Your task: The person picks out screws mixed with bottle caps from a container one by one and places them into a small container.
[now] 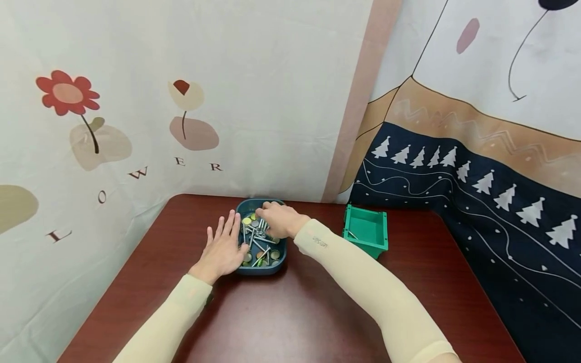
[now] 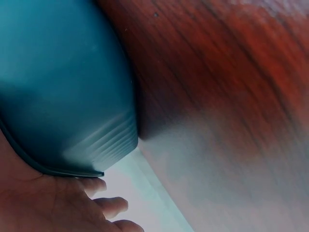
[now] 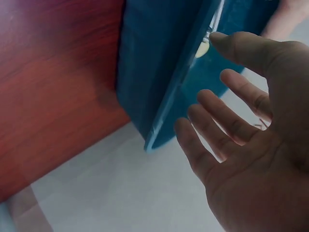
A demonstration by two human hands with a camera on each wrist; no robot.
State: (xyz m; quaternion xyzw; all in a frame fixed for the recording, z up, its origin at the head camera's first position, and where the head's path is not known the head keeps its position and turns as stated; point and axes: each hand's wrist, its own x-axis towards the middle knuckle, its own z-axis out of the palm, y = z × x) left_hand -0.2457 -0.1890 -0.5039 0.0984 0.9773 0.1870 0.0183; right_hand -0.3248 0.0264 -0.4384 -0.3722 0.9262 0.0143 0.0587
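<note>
A dark blue tub (image 1: 260, 270) stands near the table's far edge, holding several silver screws (image 1: 259, 248) and round bottle caps (image 1: 275, 254), some yellow. My left hand (image 1: 221, 252) lies against the tub's left rim, its fingers straight and spread; in the left wrist view, the palm meets the rim. My right hand (image 1: 280, 220) is over the tub's far right part. Seen from the right wrist, its fingers (image 3: 227, 118) are apart and loosely bent, with nothing between them. A yellowish cap (image 3: 203, 49) shows inside the tub near the thumb.
To the right, a green plastic box (image 1: 378, 250) stands on the brown table (image 1: 290, 322), with a small screw (image 1: 352, 235) in it. A printed cloth (image 1: 281, 101) hangs behind the table's far edge, and a dark tree-patterned cloth (image 1: 454, 222) borders the right side.
</note>
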